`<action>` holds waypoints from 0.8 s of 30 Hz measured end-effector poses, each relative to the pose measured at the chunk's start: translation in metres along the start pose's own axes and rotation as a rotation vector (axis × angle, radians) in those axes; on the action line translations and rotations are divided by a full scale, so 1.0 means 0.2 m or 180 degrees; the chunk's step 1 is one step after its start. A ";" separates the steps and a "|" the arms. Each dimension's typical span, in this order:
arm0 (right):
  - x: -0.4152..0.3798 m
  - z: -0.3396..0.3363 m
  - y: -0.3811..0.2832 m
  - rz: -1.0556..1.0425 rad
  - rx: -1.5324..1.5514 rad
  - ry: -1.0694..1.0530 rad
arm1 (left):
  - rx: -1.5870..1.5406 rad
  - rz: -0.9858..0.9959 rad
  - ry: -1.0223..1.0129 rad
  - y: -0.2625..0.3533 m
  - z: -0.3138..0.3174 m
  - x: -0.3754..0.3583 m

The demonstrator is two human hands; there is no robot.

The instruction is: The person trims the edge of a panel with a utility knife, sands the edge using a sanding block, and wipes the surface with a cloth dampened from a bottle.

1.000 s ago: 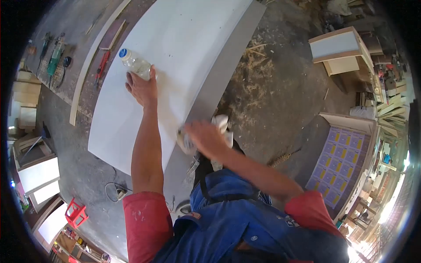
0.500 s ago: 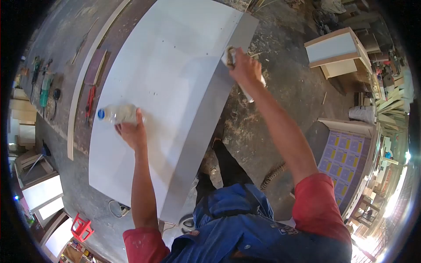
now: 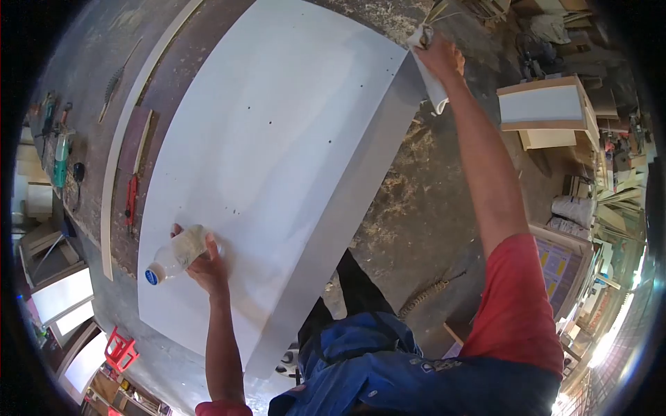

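My left hand [image 3: 204,265] is wrapped round a clear plastic bottle [image 3: 170,256] with a blue cap, tilted with the cap toward the lower left. The bottle is over the near left part of a large white panel [image 3: 277,83] with a grey edge face. My right hand [image 3: 440,58] grips a whitish cloth [image 3: 435,93] at the panel's far right corner. Part of the cloth hangs down beside the grey side. Several small dark spots dot the white surface.
Left of the panel lie a long wooden strip [image 3: 114,166], a red cutter-like tool [image 3: 131,201] and a green power tool [image 3: 61,163]. A red stool [image 3: 121,349] stands lower left. A white-and-wood cabinet [image 3: 541,104] stands right. Sawdust covers the floor.
My right hand has moved with the cloth farther along the panel's edge to its far corner. My left hand has come lower, and the bottle now tips its cap downward to the left.
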State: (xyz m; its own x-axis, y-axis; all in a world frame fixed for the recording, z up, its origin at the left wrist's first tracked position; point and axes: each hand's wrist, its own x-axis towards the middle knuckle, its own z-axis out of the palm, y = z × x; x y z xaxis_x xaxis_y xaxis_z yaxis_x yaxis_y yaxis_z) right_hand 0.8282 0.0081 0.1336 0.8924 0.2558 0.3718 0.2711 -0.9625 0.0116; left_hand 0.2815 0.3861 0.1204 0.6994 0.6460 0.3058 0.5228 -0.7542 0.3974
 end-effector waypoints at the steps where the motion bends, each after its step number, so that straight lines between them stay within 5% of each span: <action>1: -0.03 0.00 0.00 -0.0171 0.0145 -0.0025 | -0.0171 -0.0117 0.0021 0.00 0.00 0.00; 3: -0.06 -0.01 -0.03 -0.0355 0.0320 -0.0070 | -0.0103 -0.0060 -0.0107 -0.07 0.05 -0.02; 5: -0.17 -0.06 -0.10 -0.0240 0.0138 -0.0868 | -0.0003 0.0011 -0.0282 -0.10 0.01 -0.02; 9: -0.63 -0.39 -0.49 -0.0432 0.0032 -0.0408 | 0.0077 -0.0236 -0.0336 -0.06 0.01 0.00; 11: -0.89 -0.55 -0.68 -0.0316 0.0141 -0.0955 | 0.0179 -0.0180 -0.0549 -0.09 0.02 0.00; 13: -1.12 -0.84 -0.90 -0.0257 0.0707 -0.1731 | 0.0095 -0.0104 -0.0102 -0.08 0.05 0.01; 17: -1.79 -0.97 -1.23 -0.0858 0.0865 -0.1136 | -0.0282 0.0014 0.0278 -0.04 0.03 0.03; 19: -2.15 -1.16 -1.43 -0.0860 0.1281 -0.1767 | -0.0298 -0.0128 0.0258 -0.04 0.03 0.03; 24: -2.90 -1.45 -1.64 -0.1388 0.1586 -0.1565 | -0.0235 0.0078 0.0253 -0.10 0.03 0.05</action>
State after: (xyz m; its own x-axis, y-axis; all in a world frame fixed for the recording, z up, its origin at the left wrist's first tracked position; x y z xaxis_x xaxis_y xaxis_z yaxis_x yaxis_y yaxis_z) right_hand 0.1175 0.1502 0.1835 0.6948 0.7189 -0.0210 0.6547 -0.6443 -0.3952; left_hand 0.2809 0.4069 0.1103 0.6691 0.6370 0.3827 0.4666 -0.7610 0.4508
